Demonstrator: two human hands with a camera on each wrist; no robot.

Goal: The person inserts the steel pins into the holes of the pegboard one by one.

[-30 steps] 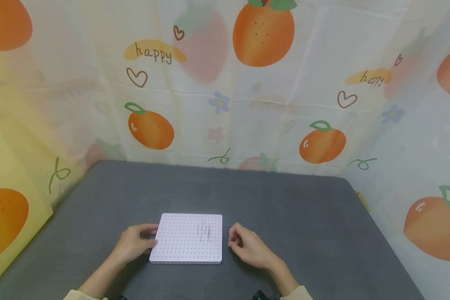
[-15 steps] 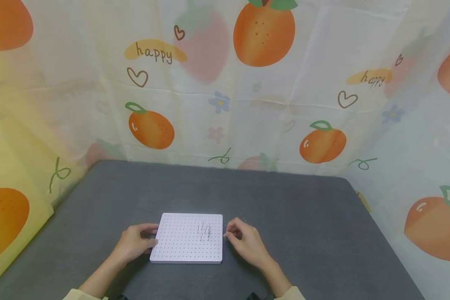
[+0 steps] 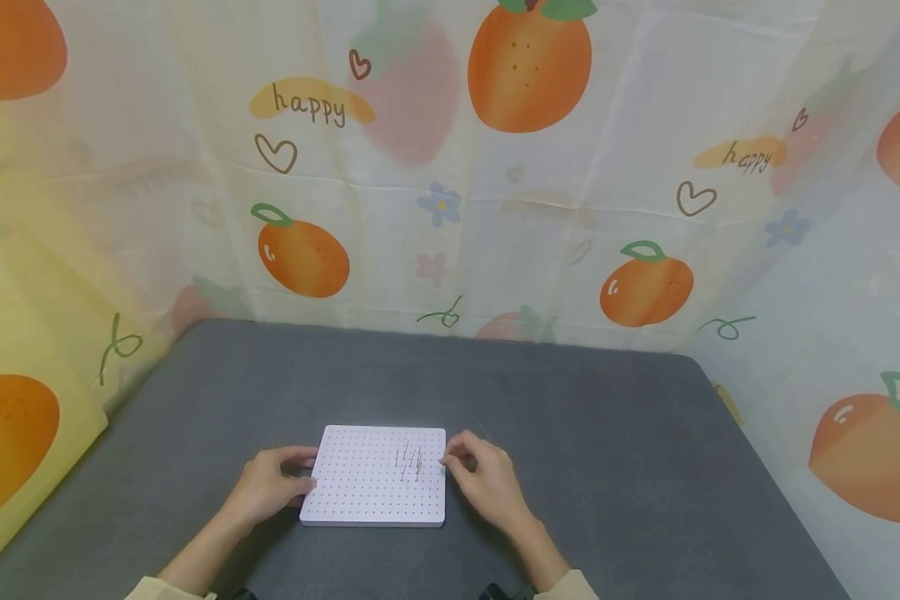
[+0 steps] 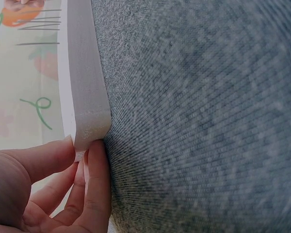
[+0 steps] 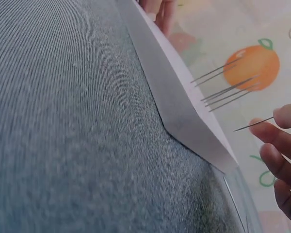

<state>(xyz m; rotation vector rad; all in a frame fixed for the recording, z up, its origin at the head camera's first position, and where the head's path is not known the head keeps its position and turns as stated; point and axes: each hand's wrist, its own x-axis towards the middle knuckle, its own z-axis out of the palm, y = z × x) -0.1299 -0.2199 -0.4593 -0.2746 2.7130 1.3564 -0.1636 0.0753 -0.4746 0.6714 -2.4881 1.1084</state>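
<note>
A white square pegboard (image 3: 360,492) with rows of small holes lies on the grey tabletop. Several thin metal needles (image 5: 223,93) stand upright in its right part. At the board's left edge, my left hand (image 3: 266,490) grips it, thumb on the top face and fingers against the side, as the left wrist view shows with the board's pale side wall (image 4: 85,73). Between thumb and index finger my right hand (image 3: 487,482) pinches another needle (image 5: 252,124), its tip pointing toward the standing ones. That hand is at the board's right edge, fingertips overlapping the rim in the head view.
A loose needle (image 3: 483,430) lies on the table behind the right hand. In the right wrist view a thin needle (image 5: 235,204) lies beside the board's corner. A fruit-printed curtain (image 3: 525,250) hangs around the dark grey tabletop (image 3: 645,467).
My right hand has come left and slightly up from the table beside the board to its right edge, now with a needle in its fingers. The left hand and board have stayed put.
</note>
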